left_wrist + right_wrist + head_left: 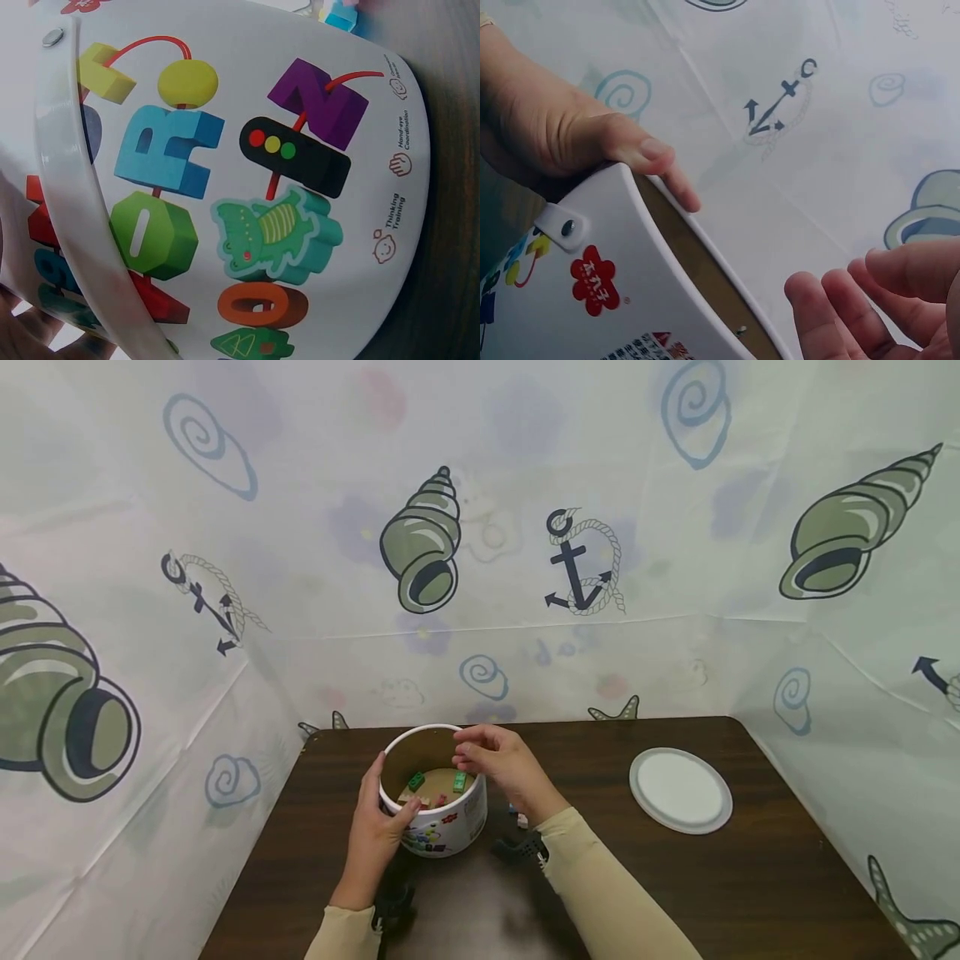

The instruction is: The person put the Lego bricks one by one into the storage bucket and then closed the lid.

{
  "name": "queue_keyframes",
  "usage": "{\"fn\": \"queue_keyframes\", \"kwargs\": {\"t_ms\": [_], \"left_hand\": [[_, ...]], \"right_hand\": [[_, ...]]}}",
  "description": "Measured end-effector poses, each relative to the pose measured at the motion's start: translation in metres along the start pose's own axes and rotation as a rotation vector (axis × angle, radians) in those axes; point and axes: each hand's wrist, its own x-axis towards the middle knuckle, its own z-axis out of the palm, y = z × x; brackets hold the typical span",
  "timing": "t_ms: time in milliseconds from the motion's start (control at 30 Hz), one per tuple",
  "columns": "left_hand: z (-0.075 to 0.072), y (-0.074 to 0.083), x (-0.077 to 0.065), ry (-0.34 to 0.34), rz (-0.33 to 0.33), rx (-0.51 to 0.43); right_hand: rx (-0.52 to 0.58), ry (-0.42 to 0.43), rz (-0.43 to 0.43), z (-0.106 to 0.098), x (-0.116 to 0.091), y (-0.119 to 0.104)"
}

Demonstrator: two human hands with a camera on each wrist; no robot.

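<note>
A white round tub (461,827) with colourful printed pictures stands on the table, its open top tilted a little. My left hand (373,839) grips its left rim, thumb over the near edge. Inside lie a green block (416,781), another green block (459,782) and a few small pinkish and tan pieces. Over the tub's right rim hovers my right hand (510,768), fingers loosely bent. In the right wrist view, thumb and fingers of the right hand (900,307) are apart, with nothing seen between them.
A white round lid (681,789) lies flat at the right of the dark brown table (600,893). Small blue and pink pieces (522,819) lie beside the tub, partly hidden by my right wrist. A patterned curtain (510,585) closes off the back and sides.
</note>
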Motion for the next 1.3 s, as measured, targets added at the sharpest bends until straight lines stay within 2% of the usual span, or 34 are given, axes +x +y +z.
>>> {"fn": "queue_keyframes", "kwargs": {"t_ms": [267, 700, 800, 933, 1033, 1167, 1233, 1300], "left_hand": [[0.000, -0.001, -0.001, 0.001, 0.015, 0.015], [0.001, -0.002, -0.001, 0.000, 0.017, 0.002], [0.002, -0.002, 0.000, -0.009, 0.019, 0.007], [0.001, 0.000, 0.000, -0.008, 0.020, 0.000], [0.000, 0.000, -0.001, -0.002, 0.014, -0.007], [-0.001, -0.001, -0.002, -0.001, 0.011, -0.009], [-0.001, -0.001, -0.002, 0.002, 0.015, -0.006], [0.000, -0.001, -0.003, 0.001, 0.016, -0.009]], "right_hand": [[-0.017, 0.026, -0.033, -0.015, -0.008, -0.002], [-0.044, 0.146, -0.051, -0.069, -0.027, 0.009], [-0.052, 0.184, -0.038, -0.081, -0.035, 0.020], [-0.085, 0.250, 0.033, -0.097, -0.043, 0.040], [-0.106, 0.286, 0.070, -0.106, -0.042, 0.054], [-0.114, 0.290, 0.085, -0.117, -0.037, 0.073], [-0.050, 0.265, 0.100, -0.127, -0.034, 0.087], [0.083, 0.235, 0.111, -0.137, -0.034, 0.104]]}}
